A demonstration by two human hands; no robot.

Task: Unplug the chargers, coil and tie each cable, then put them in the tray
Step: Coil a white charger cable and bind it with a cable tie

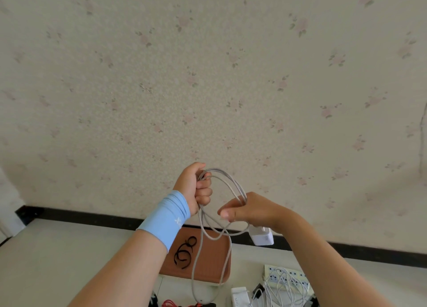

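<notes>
The wall [208, 75], papered in faded flowers, takes up most of what I can see, with a crack running down its far right side. Below it a dark skirting [92, 216] marks the edge where it meets the pale floor [69, 260]. The widest stretch of bare floor is to the left of the arms.

A brown tray [212, 255] sits near the skirting, its left part covered by the left forearm. To its right lies a white power strip [298, 276] with white cables [277, 286] heaped over it; its near end is hidden by the right forearm.

Both hands are raised above the tray. The left hand [196, 188], above a blue wristband [166, 218], is closed in a fist around the gathered turns of a grey cable [233, 186]. The right hand [249, 208], just beside it, pinches one loop between thumb and fingers. The loops arch between the two hands, and a long slack length hangs in front of the tray almost to the bottom edge of view.

The cable's white charger [262, 236] dangles just under the right hand, its top hidden behind the hand. Black ties [184, 252] lie curled on the tray's left part.

Along the near edge, a white adapter [239, 297], a red cable [171, 304] and some dark pieces are cut off, and I can't make out more of them.
</notes>
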